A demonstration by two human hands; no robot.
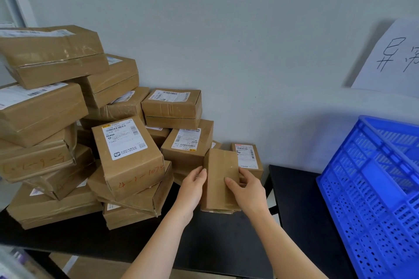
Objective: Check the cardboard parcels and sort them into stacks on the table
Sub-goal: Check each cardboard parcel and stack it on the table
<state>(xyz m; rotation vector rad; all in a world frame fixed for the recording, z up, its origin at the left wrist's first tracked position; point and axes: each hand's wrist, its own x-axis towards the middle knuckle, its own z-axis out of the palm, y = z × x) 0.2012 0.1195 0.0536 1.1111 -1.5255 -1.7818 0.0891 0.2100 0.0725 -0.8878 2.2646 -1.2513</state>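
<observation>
Parcel in hand: a small cardboard parcel [221,179], near the right edge of the bench [215,244], just in front of a labelled parcel [247,156] at the back right corner.
Left grip [192,188]: closed on the parcel's left side, thumb near its upper edge.
Right grip [247,190]: closed on the right side, thumb flat on the front face and fingers wrapped round behind.
Long axis: close to upright, with the top leaning slightly away from me. The lower end is at the bench surface, and I cannot tell whether it rests there or hangs just above.
Facing: the plain brown face points at me. No label shows on it, so I judge the label is on a face I cannot see.
Step in hand: checking, I judge. I need the label before I can choose a stack.
Doing it well: turn the parcel about its long axis with both grips low on the sides, so that neither thumb covers the print.
Watch for: the leaning pile [127,156] along the left and back of the bench. Its boxes sit crooked, so I turn the parcel well clear of them.
Setting down: lay it flat with the label up and its edges square with whatever lies beneath.
</observation>
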